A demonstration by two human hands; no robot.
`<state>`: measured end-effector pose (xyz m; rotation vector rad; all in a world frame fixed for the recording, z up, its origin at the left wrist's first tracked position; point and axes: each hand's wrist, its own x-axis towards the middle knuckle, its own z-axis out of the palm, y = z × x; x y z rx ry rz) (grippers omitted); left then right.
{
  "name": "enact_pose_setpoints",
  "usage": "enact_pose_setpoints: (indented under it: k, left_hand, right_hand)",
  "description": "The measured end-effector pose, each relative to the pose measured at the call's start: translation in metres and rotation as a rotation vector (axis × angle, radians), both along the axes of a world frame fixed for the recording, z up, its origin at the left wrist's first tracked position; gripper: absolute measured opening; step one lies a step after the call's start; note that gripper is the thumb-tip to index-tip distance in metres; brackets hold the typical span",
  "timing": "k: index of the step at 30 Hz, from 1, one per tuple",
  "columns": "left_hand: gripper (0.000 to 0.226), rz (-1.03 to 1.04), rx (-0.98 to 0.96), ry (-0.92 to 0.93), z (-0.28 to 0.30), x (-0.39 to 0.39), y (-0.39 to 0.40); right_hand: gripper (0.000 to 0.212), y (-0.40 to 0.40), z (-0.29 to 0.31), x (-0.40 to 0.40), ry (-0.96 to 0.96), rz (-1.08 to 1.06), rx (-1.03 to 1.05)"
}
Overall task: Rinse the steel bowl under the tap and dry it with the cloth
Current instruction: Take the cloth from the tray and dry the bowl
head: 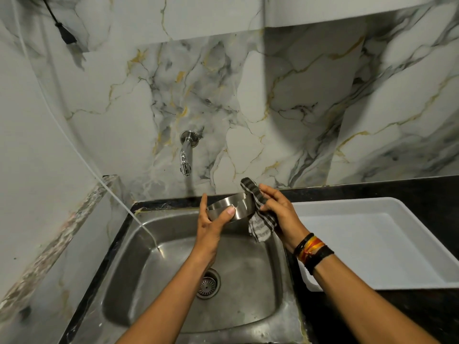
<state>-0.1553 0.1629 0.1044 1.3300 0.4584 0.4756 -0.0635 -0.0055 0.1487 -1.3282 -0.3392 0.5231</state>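
Note:
My left hand (213, 219) grips the steel bowl (239, 207) by its left side, thumb on the outer wall, holding it above the back of the sink. The bowl is tilted with its side wall toward me. Pressed against the bowl's right edge is a grey striped cloth (259, 217), held in my right hand (279, 209); one end sticks up above the fingers and the other hangs down below the bowl. The chrome tap (185, 155) juts from the marble wall above and left of the bowl, with no water seen running.
A steel sink (139, 256) with a round drain (208, 285) lies below the hands. A white tray (372, 239) rests on the black counter to the right. A thin white hose (106, 184) slants into the sink from the left. A marble ledge borders the left.

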Motion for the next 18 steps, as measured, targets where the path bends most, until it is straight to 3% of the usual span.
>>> enact_pose_setpoints:
  k: [5,9,11,15,18]
  left_hand:
    - [0.144,0.018,0.064,0.026,0.001,0.003,-0.006]
    - [0.142,0.024,0.043,0.016,0.002,0.002,-0.005]
    - [0.138,0.003,0.009,0.019,-0.002,0.000,-0.005]
    - [0.142,-0.005,-0.027,0.018,-0.004,-0.006,-0.003]
    - [0.153,-0.034,-0.019,0.012,0.003,-0.008,-0.003]
  right_hand:
    - [0.076,0.010,0.005,-0.030,-0.345,-0.019,-0.180]
    - [0.085,0.012,-0.019,-0.070,-0.810,-0.029,-0.259]
    - [0.093,0.014,-0.026,-0.079,-0.933,0.018,-0.265]
    - [0.102,0.011,-0.026,-0.068,-0.928,-0.009,-0.293]
    - [0.097,0.008,-0.020,-0.054,-0.614,-0.081,-0.135]
